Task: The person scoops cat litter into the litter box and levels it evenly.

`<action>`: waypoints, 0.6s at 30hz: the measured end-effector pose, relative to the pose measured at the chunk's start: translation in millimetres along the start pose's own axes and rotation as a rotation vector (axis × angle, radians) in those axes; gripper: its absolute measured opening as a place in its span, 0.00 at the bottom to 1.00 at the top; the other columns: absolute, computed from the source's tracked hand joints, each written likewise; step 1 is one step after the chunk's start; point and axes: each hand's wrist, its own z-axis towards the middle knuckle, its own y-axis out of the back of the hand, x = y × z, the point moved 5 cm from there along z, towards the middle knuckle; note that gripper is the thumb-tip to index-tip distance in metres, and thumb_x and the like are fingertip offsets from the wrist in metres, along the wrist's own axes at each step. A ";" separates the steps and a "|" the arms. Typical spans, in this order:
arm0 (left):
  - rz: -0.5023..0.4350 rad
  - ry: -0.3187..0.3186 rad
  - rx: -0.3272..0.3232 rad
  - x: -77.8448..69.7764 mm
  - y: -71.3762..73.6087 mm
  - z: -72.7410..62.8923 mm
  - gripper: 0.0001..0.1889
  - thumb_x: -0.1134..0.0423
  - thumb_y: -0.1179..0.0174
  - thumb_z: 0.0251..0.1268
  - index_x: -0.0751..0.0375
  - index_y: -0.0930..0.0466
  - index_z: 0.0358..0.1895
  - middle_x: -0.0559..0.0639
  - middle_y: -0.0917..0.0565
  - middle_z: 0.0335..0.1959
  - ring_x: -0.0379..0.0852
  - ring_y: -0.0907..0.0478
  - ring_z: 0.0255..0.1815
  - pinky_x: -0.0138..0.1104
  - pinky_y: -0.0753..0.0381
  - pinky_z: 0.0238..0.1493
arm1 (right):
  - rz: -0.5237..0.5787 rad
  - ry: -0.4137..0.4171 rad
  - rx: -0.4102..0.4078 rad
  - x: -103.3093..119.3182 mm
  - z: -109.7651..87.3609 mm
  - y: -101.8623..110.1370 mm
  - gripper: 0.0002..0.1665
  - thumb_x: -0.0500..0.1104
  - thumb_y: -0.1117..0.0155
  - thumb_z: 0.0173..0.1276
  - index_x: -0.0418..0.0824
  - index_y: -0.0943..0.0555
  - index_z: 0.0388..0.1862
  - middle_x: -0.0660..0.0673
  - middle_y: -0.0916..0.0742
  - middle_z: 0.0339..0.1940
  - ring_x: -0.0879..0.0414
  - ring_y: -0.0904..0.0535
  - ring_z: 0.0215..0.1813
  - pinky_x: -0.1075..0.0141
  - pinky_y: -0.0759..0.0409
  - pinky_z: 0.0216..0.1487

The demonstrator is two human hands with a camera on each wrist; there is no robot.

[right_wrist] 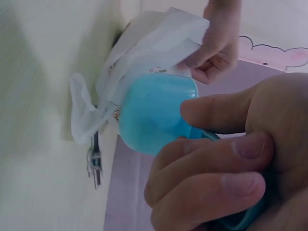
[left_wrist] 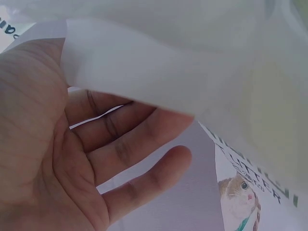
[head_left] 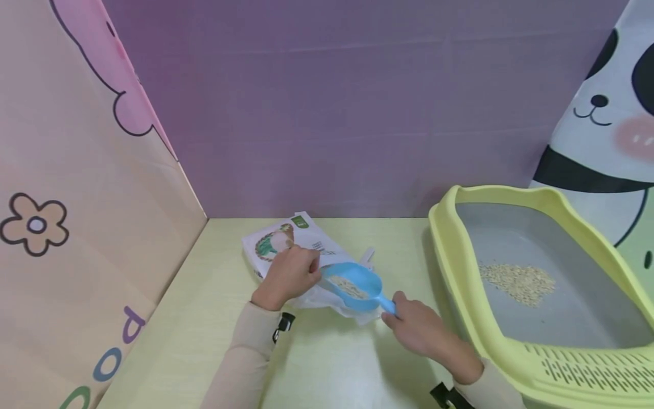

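In the head view a white litter bag (head_left: 329, 244) lies on the table, its mouth toward the front right. My left hand (head_left: 291, 272) grips the edge of that mouth; in the left wrist view a flap of the bag (left_wrist: 125, 65) passes over its bent fingers. My right hand (head_left: 416, 326) holds a blue scoop (head_left: 369, 278) by the handle. Pale litter pellets (head_left: 347, 287) lie in the scoop's bowl, which sits at the bag opening close to my left hand. In the right wrist view the scoop's blue underside (right_wrist: 156, 113) shows beside the bag.
At the right stands a yellow-rimmed litter box (head_left: 443, 244) with a grey floor. A small pile of pale pellets (head_left: 521, 283) lies in it. A purple backdrop (head_left: 327, 113) closes the table's far side, and a patterned sheet (head_left: 102, 187) the left.
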 end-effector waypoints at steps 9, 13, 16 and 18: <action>0.014 -0.009 -0.013 1.9 -2.0 0.2 0.10 0.63 0.40 0.47 0.47 0.31 0.16 0.37 0.28 0.15 0.37 0.32 0.18 0.31 0.34 0.21 | -0.030 0.011 0.009 -5.6 -20.9 22.8 0.09 0.48 0.46 0.69 0.44 0.31 0.36 0.50 0.28 0.18 0.59 0.36 0.17 0.67 0.37 0.18; 0.022 -0.007 -0.012 2.0 -2.4 0.3 0.10 0.63 0.40 0.48 0.47 0.30 0.16 0.37 0.28 0.15 0.37 0.32 0.18 0.31 0.34 0.21 | -0.076 0.003 -0.015 -8.8 -27.4 35.6 0.09 0.50 0.46 0.69 0.46 0.31 0.36 0.51 0.29 0.18 0.59 0.37 0.18 0.67 0.36 0.19; 0.025 -0.004 -0.009 1.9 -2.4 0.3 0.10 0.63 0.40 0.48 0.47 0.31 0.16 0.37 0.28 0.14 0.37 0.32 0.17 0.31 0.34 0.20 | -0.069 0.003 -0.029 -10.6 -31.0 45.8 0.09 0.50 0.46 0.69 0.46 0.31 0.35 0.51 0.29 0.18 0.59 0.37 0.18 0.67 0.36 0.19; 0.022 -0.006 -0.008 1.6 -2.3 0.3 0.10 0.63 0.40 0.49 0.47 0.31 0.16 0.37 0.28 0.14 0.36 0.32 0.17 0.30 0.34 0.20 | -0.055 0.004 -0.034 -12.3 -33.7 52.9 0.10 0.50 0.46 0.69 0.46 0.31 0.34 0.51 0.29 0.18 0.59 0.37 0.18 0.67 0.37 0.19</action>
